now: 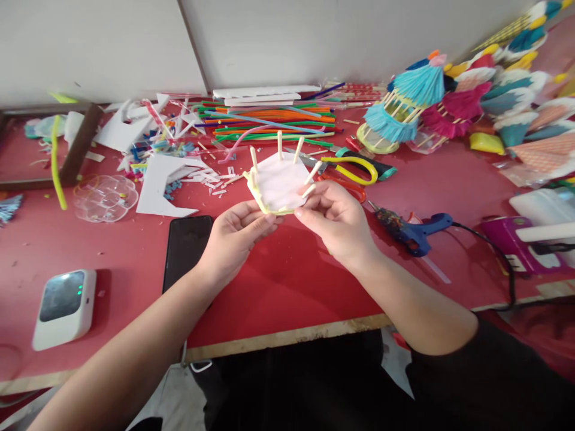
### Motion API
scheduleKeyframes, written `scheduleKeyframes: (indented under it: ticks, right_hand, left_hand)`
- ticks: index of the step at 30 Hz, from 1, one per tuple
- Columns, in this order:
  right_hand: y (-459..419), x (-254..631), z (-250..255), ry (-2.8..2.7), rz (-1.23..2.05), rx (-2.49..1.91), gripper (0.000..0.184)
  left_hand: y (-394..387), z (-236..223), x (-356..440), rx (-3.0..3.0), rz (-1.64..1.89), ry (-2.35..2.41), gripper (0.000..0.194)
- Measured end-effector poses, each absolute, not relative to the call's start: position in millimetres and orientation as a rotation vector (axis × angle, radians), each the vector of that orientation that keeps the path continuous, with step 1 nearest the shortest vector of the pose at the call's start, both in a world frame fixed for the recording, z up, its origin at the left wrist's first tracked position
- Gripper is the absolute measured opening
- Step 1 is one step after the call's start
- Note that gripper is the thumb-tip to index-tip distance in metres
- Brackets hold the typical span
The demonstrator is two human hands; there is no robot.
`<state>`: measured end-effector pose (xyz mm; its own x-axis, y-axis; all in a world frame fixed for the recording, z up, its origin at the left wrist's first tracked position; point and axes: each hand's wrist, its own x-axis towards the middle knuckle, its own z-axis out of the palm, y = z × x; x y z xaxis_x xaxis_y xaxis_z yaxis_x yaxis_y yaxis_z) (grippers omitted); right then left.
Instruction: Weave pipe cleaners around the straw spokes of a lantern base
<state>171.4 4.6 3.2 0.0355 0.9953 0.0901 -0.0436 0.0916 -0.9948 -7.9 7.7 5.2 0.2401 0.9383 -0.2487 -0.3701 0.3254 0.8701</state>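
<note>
Black rectangular phone (187,248) lying flat on a red tabletop (130,263). Left of the phone and nearer the table edge, a white rounded device (66,308) with a dark screen and green lights. Beyond the phone to the left, a clear scalloped plastic tray (105,197) and a brown frame (81,143) with a bent yellow-green fuzzy stem (57,164) across it. Just beyond the phone, an angular white foam offcut (155,185). Farther beyond and to the right, multicoloured fuzzy stems (274,123) in a loose pile. Well right of the phone, yellow-handled scissors (359,170), a blue glue gun (413,233) with a black cord and, farther right, a purple-and-white box-shaped object (516,242). Far beyond the phone to the right, a two-tiered light-blue pleated model (404,108) with pale sticks.
</note>
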Motion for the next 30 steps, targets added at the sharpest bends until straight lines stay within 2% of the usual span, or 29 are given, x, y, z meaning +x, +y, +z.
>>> scheduleKeyframes:
  ticks: [25,30]
  right_hand:
    - [0.0,164.9,1.5,-1.218,1.068,-1.159,0.019]
    - [-0.9,163.9,-1.7,-1.200,1.008,-1.206,0.031]
  left_hand:
    - [8.6,5.5,-6.7,0.720,1.018,0.961,0.022]
    - [8.8,5.8,-7.5,0.706,1.035,0.944,0.019]
